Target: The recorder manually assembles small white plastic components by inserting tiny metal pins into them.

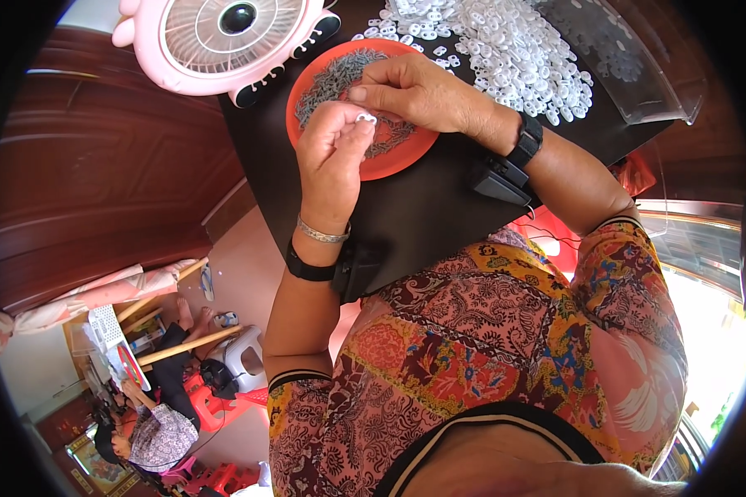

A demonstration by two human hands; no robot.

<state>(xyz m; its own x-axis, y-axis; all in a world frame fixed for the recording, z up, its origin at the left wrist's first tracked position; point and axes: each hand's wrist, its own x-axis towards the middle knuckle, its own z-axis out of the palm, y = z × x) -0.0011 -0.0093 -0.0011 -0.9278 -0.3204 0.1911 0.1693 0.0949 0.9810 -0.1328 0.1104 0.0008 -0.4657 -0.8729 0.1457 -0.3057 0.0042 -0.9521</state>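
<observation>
The orange plate (389, 161) sat on the black bench (423, 207) and held a heap of small grey metal pieces (340, 74), spread over most of its inside. Beyond the plate, on the far right side of it, a wide pile of small white plastic rings (514, 50) lay loose on the bench, a few strays reaching almost to the plate's rim. A clear plastic tray (638, 74) stood just right of that pile; what it held was too faint to tell. A pink fan (224, 37) stood left of the plate, touching or nearly touching its far edge.

Your left hand (331, 153) was raised above the plate's near half, its fingers closed together on one white ring (365, 118) pinched at the tips. Your right hand (414, 91) came in over the plate from the right, its fingers (360, 94) curled nearly shut and meeting the left fingertips at that ring; whether they held a grey piece of their own I cannot tell. Both wrists wore black bands, the left also a silver bracelet (323, 234).
</observation>
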